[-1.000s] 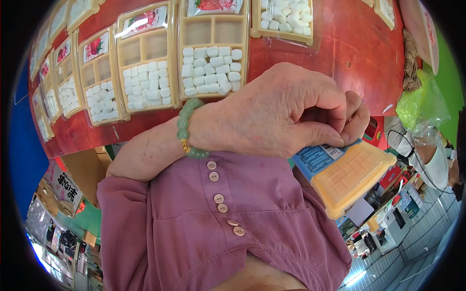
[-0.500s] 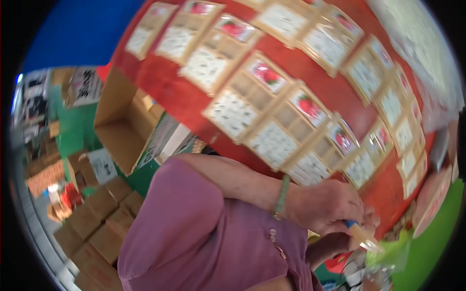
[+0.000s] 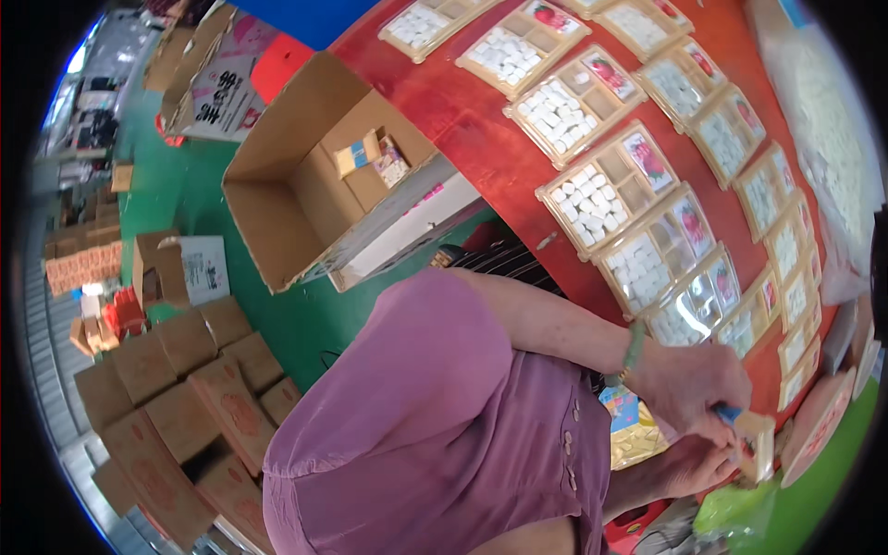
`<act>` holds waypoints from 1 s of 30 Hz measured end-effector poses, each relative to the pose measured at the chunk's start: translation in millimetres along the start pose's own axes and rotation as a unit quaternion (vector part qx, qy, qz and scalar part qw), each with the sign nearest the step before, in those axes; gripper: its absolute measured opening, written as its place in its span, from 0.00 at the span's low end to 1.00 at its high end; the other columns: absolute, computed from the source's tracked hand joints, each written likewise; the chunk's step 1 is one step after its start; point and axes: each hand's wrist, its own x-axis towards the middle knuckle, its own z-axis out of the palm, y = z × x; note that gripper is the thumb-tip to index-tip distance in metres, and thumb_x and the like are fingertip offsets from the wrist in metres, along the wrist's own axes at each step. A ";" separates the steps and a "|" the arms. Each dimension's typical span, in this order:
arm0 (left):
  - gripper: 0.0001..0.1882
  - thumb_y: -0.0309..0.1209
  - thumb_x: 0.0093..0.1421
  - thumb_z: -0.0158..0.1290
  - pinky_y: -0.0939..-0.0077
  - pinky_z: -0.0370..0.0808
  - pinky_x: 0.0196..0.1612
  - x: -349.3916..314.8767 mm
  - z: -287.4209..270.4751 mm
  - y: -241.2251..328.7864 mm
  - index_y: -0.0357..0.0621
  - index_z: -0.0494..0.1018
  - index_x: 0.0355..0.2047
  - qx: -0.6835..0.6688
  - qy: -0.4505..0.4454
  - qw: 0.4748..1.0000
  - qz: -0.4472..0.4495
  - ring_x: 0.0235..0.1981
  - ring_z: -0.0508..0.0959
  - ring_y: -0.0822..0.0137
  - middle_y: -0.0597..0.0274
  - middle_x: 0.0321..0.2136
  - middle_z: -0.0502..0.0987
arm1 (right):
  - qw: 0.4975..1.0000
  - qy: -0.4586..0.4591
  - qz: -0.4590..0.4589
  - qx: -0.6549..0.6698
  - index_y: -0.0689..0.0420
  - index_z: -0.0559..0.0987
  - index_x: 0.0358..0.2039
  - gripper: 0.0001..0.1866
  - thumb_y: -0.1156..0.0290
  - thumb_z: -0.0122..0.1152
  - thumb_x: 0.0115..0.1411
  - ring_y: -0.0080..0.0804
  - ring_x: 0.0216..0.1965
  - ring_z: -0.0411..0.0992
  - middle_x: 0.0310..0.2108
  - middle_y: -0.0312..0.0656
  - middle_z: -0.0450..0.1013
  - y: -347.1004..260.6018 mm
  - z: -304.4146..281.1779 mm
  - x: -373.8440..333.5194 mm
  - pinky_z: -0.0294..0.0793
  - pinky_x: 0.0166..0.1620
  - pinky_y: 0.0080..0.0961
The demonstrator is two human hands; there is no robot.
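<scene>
My left hand (image 3: pixel 694 384), with a green bracelet at the wrist, is at the right near the table edge. Its fingers close on a small pale tan package (image 3: pixel 758 446) that has a blue patch. Below it, my right hand (image 3: pixel 698 465) grips the same package from its lower side, fingers bent round it. The package stands tilted, and its contents are too small to tell. Just above my hands lie beige plastic trays (image 3: pixel 587 205) with white pillow-shaped pieces and a packet picturing red strawberries; one nearby tray (image 3: pixel 689 310) has a shiny clear cover.
Rows of such trays cover the red table (image 3: pixel 467 125). An open cardboard box (image 3: pixel 277 199) beside it holds two small packages. Stacked brown cartons (image 3: pixel 176 416) stand on the green floor at left. A green plastic bag (image 3: pixel 735 509) and a round pink-and-white lid-like object (image 3: pixel 819 430) lie near my hands.
The view has swung, so the table and trays sit farther right and more of the open box shows. Both hands still hold the package, now turned more upright; my right hand shows more clearly.
</scene>
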 end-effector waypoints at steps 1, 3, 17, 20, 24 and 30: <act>0.15 0.32 0.40 0.63 0.65 0.65 0.21 -4.0 -3.6 8.1 0.38 0.68 0.14 -0.033 0.023 0.999 -0.004 0.19 0.71 0.52 0.52 0.15 0.70 | 0.999 -0.016 0.015 0.024 0.63 0.71 0.40 0.10 0.71 0.52 0.61 0.36 0.43 0.69 0.42 0.47 0.71 -1.7 5.9 -4.0 0.67 0.52 0.34; 0.14 0.30 0.44 0.62 0.64 0.63 0.21 -13.5 -24.7 21.0 0.39 0.66 0.17 0.013 -0.008 1.000 0.021 0.19 0.71 0.53 0.56 0.14 0.67 | 1.000 -0.025 0.017 0.003 0.64 0.71 0.40 0.10 0.72 0.52 0.61 0.37 0.43 0.69 0.42 0.48 0.70 -3.8 27.1 -16.2 0.68 0.51 0.35; 0.11 0.23 0.45 0.62 0.77 0.71 0.28 -89.7 -105.9 120.8 0.37 0.75 0.30 0.153 -0.072 0.969 -0.177 0.24 0.76 0.66 0.57 0.24 0.77 | 0.962 -0.245 0.070 -0.100 0.63 0.77 0.32 0.10 0.82 0.63 0.46 0.31 0.36 0.68 0.36 0.44 0.70 -8.0 134.0 -54.4 0.68 0.42 0.27; 0.10 0.20 0.45 0.61 0.80 0.72 0.32 -108.9 -131.5 143.1 0.33 0.76 0.30 0.215 -0.077 0.959 -0.169 0.27 0.78 0.68 0.58 0.26 0.78 | 0.913 -0.379 0.026 -0.148 0.62 0.77 0.32 0.13 0.78 0.68 0.44 0.32 0.38 0.68 0.38 0.43 0.70 -6.9 157.1 -42.5 0.68 0.43 0.26; 0.11 0.21 0.49 0.60 0.77 0.73 0.34 -159.7 -169.7 187.6 0.35 0.77 0.35 0.300 0.126 0.915 -0.238 0.31 0.78 0.70 0.60 0.32 0.80 | 0.905 -0.391 0.011 -0.167 0.60 0.74 0.42 0.24 0.73 0.71 0.42 0.35 0.43 0.69 0.39 0.42 0.71 -18.6 172.2 -43.5 0.68 0.45 0.27; 0.11 0.26 0.56 0.57 0.81 0.72 0.37 -251.5 -290.7 226.9 0.32 0.76 0.38 0.373 0.377 0.801 -0.279 0.33 0.75 0.75 0.62 0.32 0.78 | 0.944 -0.201 -0.014 -0.261 0.63 0.77 0.38 0.15 0.81 0.62 0.47 0.31 0.43 0.70 0.40 0.43 0.71 -14.2 125.7 -22.8 0.67 0.47 0.24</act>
